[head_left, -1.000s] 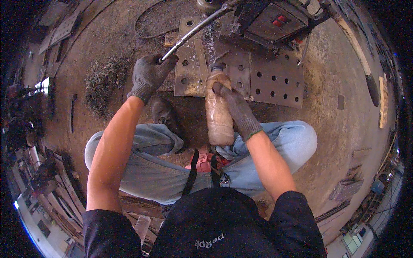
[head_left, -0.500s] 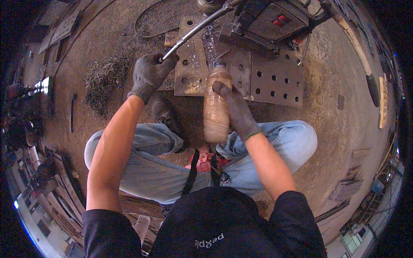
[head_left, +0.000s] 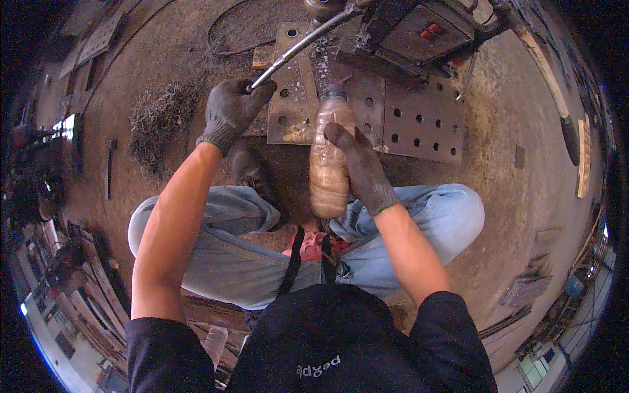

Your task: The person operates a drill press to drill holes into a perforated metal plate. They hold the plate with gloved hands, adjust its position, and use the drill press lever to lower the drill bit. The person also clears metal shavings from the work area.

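Note:
In my gloved left hand (head_left: 234,111) is the near end of a long shiny metal lever (head_left: 295,51), which slants up and right toward a dark machine (head_left: 426,33); the fingers are wrapped round it. My right hand (head_left: 362,164), also in a dark grey glove, grips a clear plastic bottle (head_left: 327,171) from its right side, thumb on top. Brownish, cloudy liquid shows inside the bottle. Its dark-capped neck points away from me, over the near edge of a steel plate with holes (head_left: 288,128).
A second perforated plate (head_left: 426,134) lies right of the first. Metal shavings (head_left: 164,128) are heaped on the floor at left. A wooden-handled tool (head_left: 540,62) stretches along the right. My shoe (head_left: 252,171) and bent knees (head_left: 439,209) frame the space below the plates.
The plates and machine sit slightly farther right in the picture. Both hands keep their grips, and the bottle has hardly moved.

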A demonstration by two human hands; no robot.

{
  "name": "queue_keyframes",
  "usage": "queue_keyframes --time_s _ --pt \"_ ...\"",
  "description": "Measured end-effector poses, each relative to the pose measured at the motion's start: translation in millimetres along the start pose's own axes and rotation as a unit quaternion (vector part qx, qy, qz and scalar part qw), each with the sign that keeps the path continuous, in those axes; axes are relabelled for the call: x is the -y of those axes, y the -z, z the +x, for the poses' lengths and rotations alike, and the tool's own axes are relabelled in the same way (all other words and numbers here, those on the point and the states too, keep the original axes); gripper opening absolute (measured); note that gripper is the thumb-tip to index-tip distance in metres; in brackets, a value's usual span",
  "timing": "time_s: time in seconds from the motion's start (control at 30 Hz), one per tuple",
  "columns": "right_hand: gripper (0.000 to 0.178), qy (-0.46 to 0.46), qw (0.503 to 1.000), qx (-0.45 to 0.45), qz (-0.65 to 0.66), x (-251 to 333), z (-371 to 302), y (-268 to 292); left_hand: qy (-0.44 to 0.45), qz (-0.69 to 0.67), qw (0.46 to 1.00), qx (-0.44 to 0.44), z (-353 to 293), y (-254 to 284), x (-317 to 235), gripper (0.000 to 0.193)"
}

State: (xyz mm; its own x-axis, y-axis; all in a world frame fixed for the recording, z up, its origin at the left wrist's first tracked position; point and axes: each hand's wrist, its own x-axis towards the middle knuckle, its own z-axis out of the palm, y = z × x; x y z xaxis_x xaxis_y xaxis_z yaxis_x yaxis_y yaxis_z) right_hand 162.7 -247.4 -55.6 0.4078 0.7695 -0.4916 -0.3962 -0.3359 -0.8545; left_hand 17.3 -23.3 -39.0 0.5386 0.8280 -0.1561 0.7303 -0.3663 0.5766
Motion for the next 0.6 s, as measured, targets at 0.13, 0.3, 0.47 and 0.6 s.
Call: queue_keyframes --time_s 0.13,0.3,0.47,0.6 --pt "0.060 -0.085 0.996 0.005 0.009 -13 10 6 0.002 -0.001 1.000 0.002 0 1 1 0.057" --pt "0.055 -0.133 0.991 -0.006 -0.015 -14 14 9 0.004 -0.006 1.000 0.014 -2 2 -5 0.057" --pt "0.053 -0.139 0.990 -0.020 0.022 -13 13 9 0.016 0.002 1.000 0.025 -1 2 -5 0.055" --pt "0.052 -0.129 0.991 0.003 0.036 -20 18 12 0.004 -0.005 1.000 0.017 -3 2 -5 0.052"
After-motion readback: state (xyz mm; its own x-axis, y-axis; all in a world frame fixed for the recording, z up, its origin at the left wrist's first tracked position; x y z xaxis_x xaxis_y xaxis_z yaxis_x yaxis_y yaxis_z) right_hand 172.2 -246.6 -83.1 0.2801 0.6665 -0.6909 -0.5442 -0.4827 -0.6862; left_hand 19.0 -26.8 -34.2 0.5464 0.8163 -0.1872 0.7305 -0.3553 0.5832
